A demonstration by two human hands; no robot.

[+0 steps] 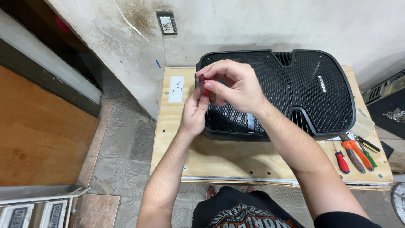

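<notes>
Both hands meet over the left end of a large black plastic speaker cabinet with a perforated metal grille (303,88), which lies flat on a pale plywood workbench (219,160). The left hand (195,112) and right hand (236,86) pinch a small red object (203,84) between their fingertips. Red- and orange-handled screwdrivers and pliers (354,154) lie just beside the speaker's right end.
</notes>
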